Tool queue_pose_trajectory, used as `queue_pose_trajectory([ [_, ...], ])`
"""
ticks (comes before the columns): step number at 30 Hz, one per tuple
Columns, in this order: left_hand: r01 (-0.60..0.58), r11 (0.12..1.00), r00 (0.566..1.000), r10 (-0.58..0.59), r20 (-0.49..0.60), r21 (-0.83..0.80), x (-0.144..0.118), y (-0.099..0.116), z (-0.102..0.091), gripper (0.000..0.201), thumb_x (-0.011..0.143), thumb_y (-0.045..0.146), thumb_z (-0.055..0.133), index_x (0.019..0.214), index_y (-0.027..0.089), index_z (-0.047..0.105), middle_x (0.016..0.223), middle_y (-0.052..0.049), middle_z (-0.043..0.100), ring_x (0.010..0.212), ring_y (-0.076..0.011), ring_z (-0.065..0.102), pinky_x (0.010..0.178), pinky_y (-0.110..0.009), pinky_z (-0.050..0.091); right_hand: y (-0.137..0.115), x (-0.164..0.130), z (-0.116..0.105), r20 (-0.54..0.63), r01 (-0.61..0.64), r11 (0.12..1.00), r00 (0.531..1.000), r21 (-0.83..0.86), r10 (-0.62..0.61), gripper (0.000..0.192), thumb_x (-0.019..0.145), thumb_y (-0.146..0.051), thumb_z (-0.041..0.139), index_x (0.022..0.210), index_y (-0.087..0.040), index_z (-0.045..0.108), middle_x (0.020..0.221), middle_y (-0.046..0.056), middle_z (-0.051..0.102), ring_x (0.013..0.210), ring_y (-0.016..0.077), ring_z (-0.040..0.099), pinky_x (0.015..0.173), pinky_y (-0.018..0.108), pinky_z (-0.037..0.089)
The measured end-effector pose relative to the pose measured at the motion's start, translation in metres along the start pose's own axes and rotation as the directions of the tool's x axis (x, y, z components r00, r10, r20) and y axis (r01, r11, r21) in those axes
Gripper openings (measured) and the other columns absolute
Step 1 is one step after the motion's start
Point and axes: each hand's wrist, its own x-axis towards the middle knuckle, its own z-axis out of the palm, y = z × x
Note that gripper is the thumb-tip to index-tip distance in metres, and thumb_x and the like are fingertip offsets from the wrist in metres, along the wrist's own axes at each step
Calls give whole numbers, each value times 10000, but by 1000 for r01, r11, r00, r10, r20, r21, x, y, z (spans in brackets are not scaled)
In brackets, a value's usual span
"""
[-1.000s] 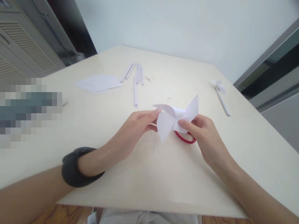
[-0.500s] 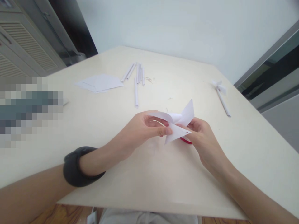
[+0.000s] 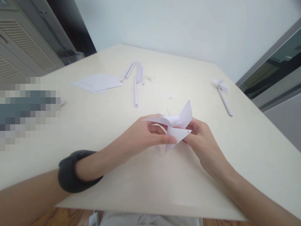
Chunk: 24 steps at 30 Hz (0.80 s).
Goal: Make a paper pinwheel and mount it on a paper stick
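A white paper pinwheel with curled blades is held between both hands just above the table, near its middle. My left hand grips its left side, the thumb lying on the lower blade. From the right, my right hand closes on it, its fingertips partly hidden behind the paper. A small hole shows at the tip of the lower right blade. A sliver of a red thing peeks out beneath the paper by my right hand; most of it is hidden.
Several rolled paper tubes lie beyond my hands, with small thin bits beside them. Flat paper sheets rest to the left. A pinwheel on a paper stick lies at the right. A blurred-out patch covers the far left.
My left thumb has slid a little right and down along the lower blade. The pinwheel has tilted slightly, and less of the red thing shows. The whole view has shifted a little.
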Motion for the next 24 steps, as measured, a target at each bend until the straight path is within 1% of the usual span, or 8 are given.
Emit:
queue_pose_trajectory([
  [3, -6, 1000, 1000, 6, 26, 21, -1, 0, -3, 281, 645, 220, 726, 917, 217, 653, 784, -23, 678, 878, -260, 631, 782, -396, 491, 4, -1, -1, 21, 31, 1000, 999, -4, -30, 151, 777, -260, 571, 907, -215, 634, 1001, 27, 660, 947, 208, 583, 801, 337, 441],
  [8, -78, 997, 997, 79, -7, 11, 1, -10, -4, 303, 665, 258, 716, 960, 223, 656, 820, -28, 686, 848, -246, 635, 769, -383, 497, 6, -1, -2, 12, 56, 998, 998, -24, -55, 127, 793, -263, 564, 894, -219, 627, 981, 16, 662, 945, 199, 584, 819, 333, 431],
  [13, -82, 997, 997, 82, 0, 14, 2, -14, -3, 277, 701, 259, 689, 975, 234, 654, 838, -24, 681, 901, -254, 631, 787, -380, 498, 5, -1, -2, 23, 61, 998, 998, -32, -60, 132, 805, -283, 564, 910, -230, 625, 973, 17, 651, 936, 194, 583, 810, 333, 432],
  [16, -85, 996, 996, 85, -21, 3, 1, -13, -3, 268, 708, 272, 681, 971, 226, 663, 884, -33, 691, 937, -262, 629, 794, -362, 501, 5, -1, -1, 25, 53, 998, 998, -26, -53, 137, 805, -308, 569, 902, -231, 628, 979, 25, 650, 940, 202, 585, 816, 344, 434],
  [18, -85, 996, 996, 85, -30, -8, 1, -12, -2, 280, 712, 272, 676, 987, 225, 669, 927, -36, 700, 953, -258, 630, 808, -349, 498, 5, -2, -1, 26, 50, 999, 998, -21, -49, 122, 806, -301, 564, 883, -229, 625, 975, 26, 651, 937, 204, 588, 819, 348, 436],
  [21, -94, 995, 995, 94, -14, -33, 1, -11, -2, 302, 723, 254, 667, 1024, 236, 667, 983, -27, 701, 957, -235, 633, 831, -329, 489, 5, -2, -1, 32, 45, 999, 998, -22, -44, 104, 811, -300, 558, 863, -231, 616, 963, 21, 648, 930, 200, 591, 816, 345, 439],
  [24, -88, 996, 996, 87, -29, -19, 1, -12, -2, 341, 713, 268, 676, 1052, 228, 658, 957, -37, 702, 931, -244, 633, 805, -345, 495, 5, -3, -1, 27, 48, 998, 999, -28, -48, 115, 811, -308, 557, 872, -230, 615, 966, 26, 650, 939, 206, 590, 826, 353, 439],
])
